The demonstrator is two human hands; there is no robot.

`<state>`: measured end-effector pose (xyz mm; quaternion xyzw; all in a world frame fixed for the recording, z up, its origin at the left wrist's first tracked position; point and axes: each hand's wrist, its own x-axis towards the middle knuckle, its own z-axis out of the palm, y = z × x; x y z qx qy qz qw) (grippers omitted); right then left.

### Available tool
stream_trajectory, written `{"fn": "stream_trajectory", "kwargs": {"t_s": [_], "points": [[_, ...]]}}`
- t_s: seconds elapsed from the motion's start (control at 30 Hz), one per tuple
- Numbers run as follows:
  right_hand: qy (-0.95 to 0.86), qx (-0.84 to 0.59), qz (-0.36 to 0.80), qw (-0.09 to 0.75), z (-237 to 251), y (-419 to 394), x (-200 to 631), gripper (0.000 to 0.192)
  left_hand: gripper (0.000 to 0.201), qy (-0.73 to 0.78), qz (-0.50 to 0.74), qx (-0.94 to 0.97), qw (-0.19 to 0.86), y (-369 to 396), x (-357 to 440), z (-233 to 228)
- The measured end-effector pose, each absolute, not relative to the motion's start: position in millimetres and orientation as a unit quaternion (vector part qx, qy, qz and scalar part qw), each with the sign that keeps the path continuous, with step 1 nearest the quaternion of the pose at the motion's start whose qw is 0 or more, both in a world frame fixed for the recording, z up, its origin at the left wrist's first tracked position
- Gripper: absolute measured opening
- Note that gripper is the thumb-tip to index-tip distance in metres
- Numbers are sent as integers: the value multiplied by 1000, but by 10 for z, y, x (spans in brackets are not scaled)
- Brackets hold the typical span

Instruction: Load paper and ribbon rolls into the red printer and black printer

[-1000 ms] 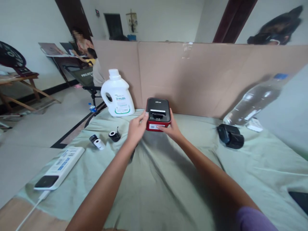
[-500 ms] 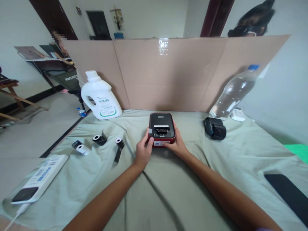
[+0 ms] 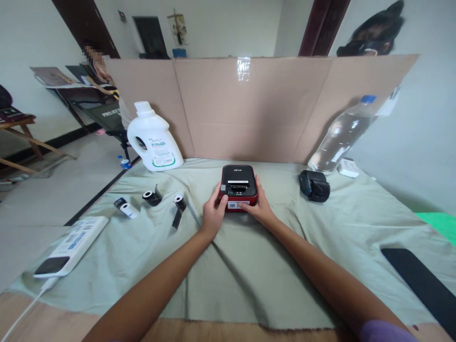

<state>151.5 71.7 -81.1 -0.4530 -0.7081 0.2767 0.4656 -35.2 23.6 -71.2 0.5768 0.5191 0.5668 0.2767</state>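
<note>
Printer label [image 3: 233, 204] too small to read, black slab [image 3: 420, 282] cut off at right edge, person's face blurred

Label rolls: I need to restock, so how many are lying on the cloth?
3, all left of the red printer: a white roll farthest left, a black-wrapped roll beside it, and a roll with a loose tail nearest the left hand. Others may be hidden.

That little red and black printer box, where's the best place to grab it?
Probably by its two short red sides, coming in from the near edge, one hand per side. The printer lies flat on the green cloth, and its black top carries a slot best kept uncovered. The left hand and right hand already clasp it that way, with open cloth on both sides.
</note>
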Motion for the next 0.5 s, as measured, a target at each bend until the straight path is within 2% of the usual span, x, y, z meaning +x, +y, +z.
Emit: {"fn": "stream_trajectory", "kwargs": {"t_s": [0.1,0.3,0.5], "points": [[-708,-442,271,479,-821,718,1517,123,54,498,585,571,290,279,-356,-760],[-698,-417,285,507,-884,758,1532,101,43,443,595,582,335,424,-420,-850],[-708,-426,271,493,-888,785,1549,99,39,407,586,599,363,498,-482,-845]]}}
